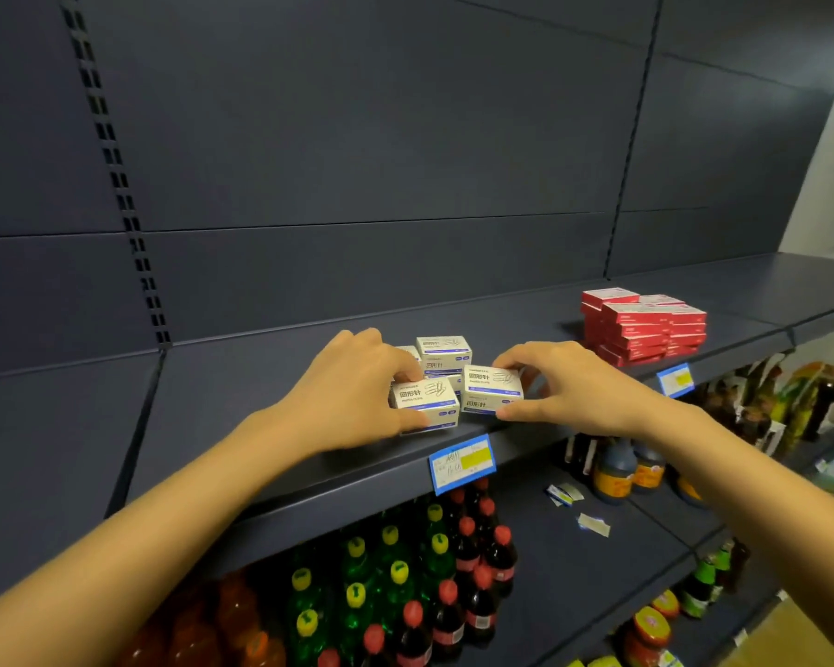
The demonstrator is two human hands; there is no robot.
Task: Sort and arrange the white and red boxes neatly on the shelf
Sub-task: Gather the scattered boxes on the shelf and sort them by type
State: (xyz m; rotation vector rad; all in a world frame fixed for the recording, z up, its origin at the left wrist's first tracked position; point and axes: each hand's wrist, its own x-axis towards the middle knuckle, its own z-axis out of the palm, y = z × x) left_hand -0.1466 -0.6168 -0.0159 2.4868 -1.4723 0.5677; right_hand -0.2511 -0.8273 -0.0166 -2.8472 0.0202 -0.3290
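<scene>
White paper-clip boxes [443, 351] bunch at the shelf [261, 440] edge, left hand [352, 392] fingers [403, 362] curled round left box [424, 401], right hand [578, 392] round right box [492, 385], probably to square them.

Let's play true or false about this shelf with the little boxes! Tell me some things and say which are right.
1. The left hand grips the front-left white box. True.
2. The red boxes are stacked to the left of the white ones. False: they are stacked to the right, apart from them.
3. The right hand holds a red box. False: it pinches the front-right white box.
4. Bottles stand on the lower shelf. True.
5. The price tag below the white boxes is green. False: it is blue with a yellow patch.
</scene>
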